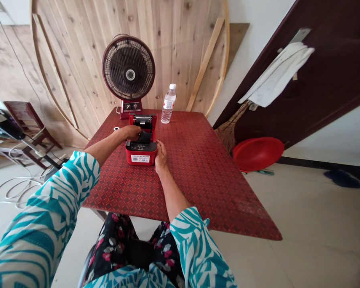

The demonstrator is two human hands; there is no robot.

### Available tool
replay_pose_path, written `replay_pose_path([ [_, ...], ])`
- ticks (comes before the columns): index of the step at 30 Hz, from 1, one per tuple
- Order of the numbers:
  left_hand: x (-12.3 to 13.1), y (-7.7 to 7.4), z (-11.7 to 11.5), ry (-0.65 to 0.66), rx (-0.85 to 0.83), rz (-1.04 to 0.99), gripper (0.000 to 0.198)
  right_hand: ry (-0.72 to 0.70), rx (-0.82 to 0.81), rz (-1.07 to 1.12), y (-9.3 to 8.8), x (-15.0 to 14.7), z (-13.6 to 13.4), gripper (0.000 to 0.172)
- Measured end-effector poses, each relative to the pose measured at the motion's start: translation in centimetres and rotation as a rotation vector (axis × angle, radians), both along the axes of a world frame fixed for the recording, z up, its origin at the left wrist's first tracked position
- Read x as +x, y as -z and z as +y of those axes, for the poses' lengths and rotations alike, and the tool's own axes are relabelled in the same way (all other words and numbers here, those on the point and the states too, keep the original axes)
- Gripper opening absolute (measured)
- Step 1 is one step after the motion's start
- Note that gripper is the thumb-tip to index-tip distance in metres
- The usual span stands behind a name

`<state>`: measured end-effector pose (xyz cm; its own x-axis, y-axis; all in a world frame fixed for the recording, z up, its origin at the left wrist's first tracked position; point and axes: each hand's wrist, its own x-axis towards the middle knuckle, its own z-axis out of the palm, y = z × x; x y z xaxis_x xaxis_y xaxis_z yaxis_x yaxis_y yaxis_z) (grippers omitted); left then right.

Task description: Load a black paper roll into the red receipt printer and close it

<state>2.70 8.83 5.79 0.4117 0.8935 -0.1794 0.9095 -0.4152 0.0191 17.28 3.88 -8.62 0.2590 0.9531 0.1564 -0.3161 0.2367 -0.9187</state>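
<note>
A red and black label printer (141,154) stands on the table with its lid (143,120) raised at the back. My left hand (133,133) reaches over its open compartment from the left, fingers closed beside a black piece (144,137) inside. Whether the fingers grip that piece is hidden. Against the printer's right side lies my right hand (161,155), its fingers wrapped partly around the casing. A white sticker with print (140,159) covers part of the front. Just left of the printer, near my left wrist, rests a small white roll (116,129).
The red patterned table (198,172) bears a fan (129,72) behind the printer and a water bottle (168,104) to the right. Beyond the right edge are a red basin (258,154) and a broom (228,132). A wooden chair (27,128) and loose cable (12,188) are at left.
</note>
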Motion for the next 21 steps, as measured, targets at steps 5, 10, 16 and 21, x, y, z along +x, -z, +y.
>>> replay_pose_path([
  [5, 1.1, -0.1, -0.3, -0.029, -0.037, 0.143, 0.04, -0.008, 0.002, 0.019, -0.1, 0.0, -0.2, 0.035],
  [10, 0.5, 0.4, -0.3, -0.054, 0.024, -0.078, 0.037, -0.007, -0.004, 0.016, -0.1, -0.1, -0.2, 0.035],
  [16, -1.2, 0.5, -1.4, 0.01, 0.057, -0.422, 0.038, -0.015, -0.012, 0.004, -0.1, 0.0, -0.2, 0.036],
  [21, -2.2, 0.7, -2.9, -0.072, 0.138, -0.681, 0.028, -0.004, -0.011, -0.023, -0.3, 0.1, -0.4, 0.036],
])
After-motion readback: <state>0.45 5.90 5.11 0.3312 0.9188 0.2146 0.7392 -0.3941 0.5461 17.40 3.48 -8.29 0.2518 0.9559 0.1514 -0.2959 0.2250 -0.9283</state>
